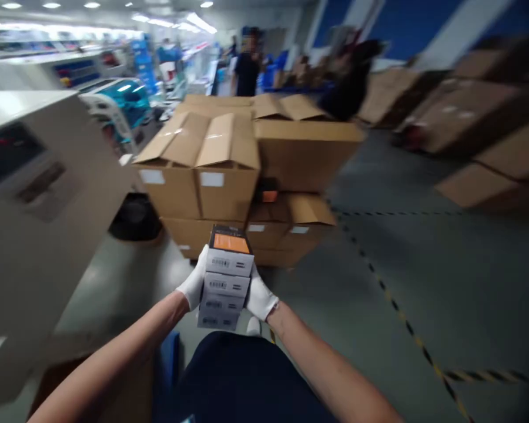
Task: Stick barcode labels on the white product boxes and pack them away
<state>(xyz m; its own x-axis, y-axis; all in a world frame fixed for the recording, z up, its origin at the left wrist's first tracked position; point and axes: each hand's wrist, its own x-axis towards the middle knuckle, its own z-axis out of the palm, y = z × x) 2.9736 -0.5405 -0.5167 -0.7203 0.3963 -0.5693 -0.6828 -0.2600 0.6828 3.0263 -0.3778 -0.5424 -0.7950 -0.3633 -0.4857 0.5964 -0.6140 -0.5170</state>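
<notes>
A stack of several small white product boxes (227, 285) is held between my two gloved hands in front of my body. The top box has a dark upper face with an orange panel, and barcodes show on the ends facing me. My left hand (194, 282) presses on the stack's left side, its fingers partly hidden behind the boxes. On the right side, my right hand (260, 295) grips the stack in the same way. Just beyond stand stacked brown cartons (227, 194) with loosely folded top flaps and white labels.
A large white machine cabinet (70, 194) stands close on my left, with a black round object (136, 216) on the floor behind it. More cartons (462, 111) line the right side, blurred. Striped floor tape (397, 308) runs along the grey floor. A person (247, 67) stands farther back.
</notes>
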